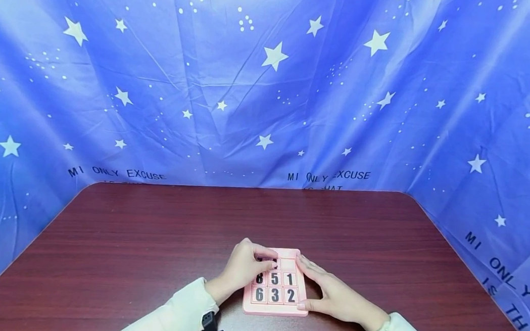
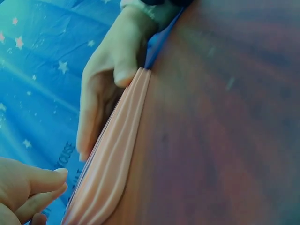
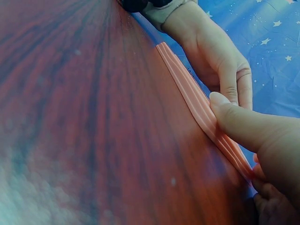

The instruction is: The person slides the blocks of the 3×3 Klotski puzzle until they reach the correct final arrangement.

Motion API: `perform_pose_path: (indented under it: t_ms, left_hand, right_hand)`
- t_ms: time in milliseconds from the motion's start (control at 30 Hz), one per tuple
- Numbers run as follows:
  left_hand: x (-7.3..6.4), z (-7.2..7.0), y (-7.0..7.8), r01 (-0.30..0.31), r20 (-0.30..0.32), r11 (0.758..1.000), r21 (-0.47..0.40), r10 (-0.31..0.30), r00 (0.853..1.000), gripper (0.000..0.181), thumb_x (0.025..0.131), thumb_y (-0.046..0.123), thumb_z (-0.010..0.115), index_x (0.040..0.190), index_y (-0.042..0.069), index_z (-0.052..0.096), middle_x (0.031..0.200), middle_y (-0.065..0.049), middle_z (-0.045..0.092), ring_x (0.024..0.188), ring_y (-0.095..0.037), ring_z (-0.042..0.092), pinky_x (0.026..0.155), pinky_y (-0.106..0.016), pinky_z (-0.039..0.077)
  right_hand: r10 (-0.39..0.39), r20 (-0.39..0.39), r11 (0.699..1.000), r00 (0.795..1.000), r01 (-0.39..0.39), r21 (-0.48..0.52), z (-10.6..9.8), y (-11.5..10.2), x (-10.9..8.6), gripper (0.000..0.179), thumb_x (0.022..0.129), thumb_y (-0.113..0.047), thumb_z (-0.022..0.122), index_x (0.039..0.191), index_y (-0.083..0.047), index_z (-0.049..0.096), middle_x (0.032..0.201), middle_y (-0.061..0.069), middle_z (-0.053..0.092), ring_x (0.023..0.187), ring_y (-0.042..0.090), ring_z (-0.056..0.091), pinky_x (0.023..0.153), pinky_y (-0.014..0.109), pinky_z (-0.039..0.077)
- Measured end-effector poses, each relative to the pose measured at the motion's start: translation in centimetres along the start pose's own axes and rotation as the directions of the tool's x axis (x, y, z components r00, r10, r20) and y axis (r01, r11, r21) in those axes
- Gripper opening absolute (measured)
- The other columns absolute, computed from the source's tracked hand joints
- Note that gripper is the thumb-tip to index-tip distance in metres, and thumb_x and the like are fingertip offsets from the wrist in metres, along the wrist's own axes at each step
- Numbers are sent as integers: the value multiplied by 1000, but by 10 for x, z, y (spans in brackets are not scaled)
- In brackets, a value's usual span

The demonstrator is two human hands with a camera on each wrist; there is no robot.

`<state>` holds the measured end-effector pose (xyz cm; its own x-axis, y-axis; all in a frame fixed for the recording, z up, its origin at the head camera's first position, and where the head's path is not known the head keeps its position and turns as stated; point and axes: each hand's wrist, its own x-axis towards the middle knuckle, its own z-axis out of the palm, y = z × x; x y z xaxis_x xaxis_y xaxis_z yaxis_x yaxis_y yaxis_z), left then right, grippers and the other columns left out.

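Right hand (image 1: 340, 295), spread wide, braces the number board (image 1: 269, 310) well in from the tabletop's (image 1: 151, 234) far edge, presumably against sliding, while left hand (image 1: 241, 265), held narrow, seemingly touches upper tiles (image 1: 269, 260).

Head view: left hand (image 1: 240, 265) hides part of the number board's (image 1: 274, 310) top row; I can't read those digits. Both sleeves (image 1: 171, 311) run off the bottom edge. Left wrist: I get a blurred table (image 2: 225, 126), that hand cut off at left. Right wrist: right hand (image 3: 276, 143) cropped, board face hidden edge-on.
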<state>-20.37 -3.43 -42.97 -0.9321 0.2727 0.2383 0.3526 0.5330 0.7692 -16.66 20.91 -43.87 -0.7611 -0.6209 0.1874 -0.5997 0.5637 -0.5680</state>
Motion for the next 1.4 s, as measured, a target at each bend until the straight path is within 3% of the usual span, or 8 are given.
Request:
perform_pose_path:
  t_ms: [233,600,733,867,1133,1400]
  left_hand:
    - [7,-2,-7,17,26,1000,14,-18,1000,14,72,13,79,85,18,78,83,4,72,79,-10,50,71,-24,40]
    - [10,1,-10,48,37,999,14,-49,998,16,72,14,79,87,19,78,87,4,73,91,-18,57,84,-34,43]
    - [11,2,-8,58,36,998,6,-58,998,15,71,14,79,85,19,78,87,4,73,90,-15,61,80,-30,45]
    - [10,5,-4,73,22,997,11,-73,997,14,70,13,80,83,19,78,85,4,73,81,-9,62,68,-23,45]
    - [10,11,1,78,-41,995,61,-76,996,14,69,15,81,79,25,79,81,8,73,84,-11,64,75,-26,44]
    - [9,16,5,46,-44,994,100,-42,998,15,69,15,80,80,25,79,80,9,72,82,-13,53,77,-30,39]
  right_hand:
    - [-18,-2,1000,1000,18,14,0,2,0,83,83,-42,68,145,-1,31,152,16,26,136,35,29,107,15,19]
    - [-14,-4,1000,1000,14,14,0,1,1,83,83,-42,68,145,-1,32,152,16,26,136,35,30,107,16,20]
    - [-15,-3,1000,1000,15,9,0,0,1,83,83,-42,68,145,-1,32,152,17,27,135,36,30,107,15,19]
    - [-13,-3,1000,1000,13,11,0,0,1,83,83,-42,68,145,0,32,152,17,27,135,36,30,107,13,18]
    - [-17,-14,1000,1000,17,10,-1,0,1,83,83,-42,68,144,0,32,150,19,28,134,37,31,106,11,16]
    - [-14,-7,1000,1000,14,8,0,0,1,83,83,-41,69,145,-1,33,150,17,29,135,34,30,106,13,17]
